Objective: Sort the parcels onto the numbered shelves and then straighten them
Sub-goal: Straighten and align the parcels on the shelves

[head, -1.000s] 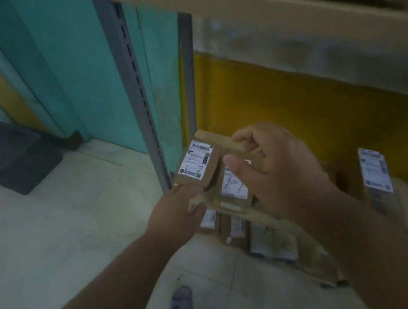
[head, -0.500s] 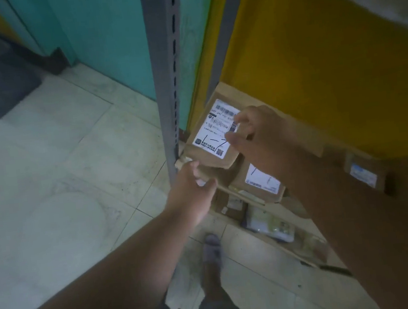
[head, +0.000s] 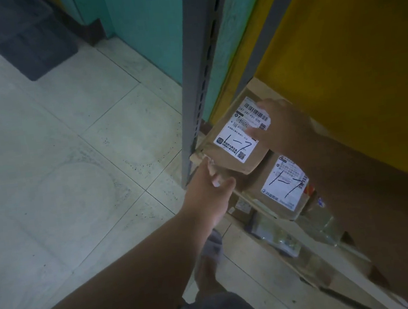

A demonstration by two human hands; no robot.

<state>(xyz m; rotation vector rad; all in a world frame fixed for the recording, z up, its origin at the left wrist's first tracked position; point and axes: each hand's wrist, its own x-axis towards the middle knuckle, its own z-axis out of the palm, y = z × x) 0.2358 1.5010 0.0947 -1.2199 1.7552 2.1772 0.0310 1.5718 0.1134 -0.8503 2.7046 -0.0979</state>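
Note:
A brown cardboard parcel (head: 225,149) with a white label marked 1-7 lies tilted at the left end of the low shelf (head: 264,88), beside the grey upright. My right hand (head: 281,124) grips its far right side, thumb on the label. My left hand (head: 211,192) holds the parcel's near left corner from below. A second brown parcel (head: 278,186), also marked 1-7, lies just to the right and nearer, partly under the first one.
A grey perforated shelf upright (head: 199,83) stands left of the parcels, with a teal wall (head: 151,27) behind it and a yellow back panel (head: 355,58) to the right. More parcels (head: 266,234) sit below the shelf. A dark mat (head: 21,35) lies on the tiled floor.
The view has tilted down and closer to the low shelf. Both hands have carried the labelled parcel down and back onto the shelf's left end; the second parcel now lies uncovered beside it.

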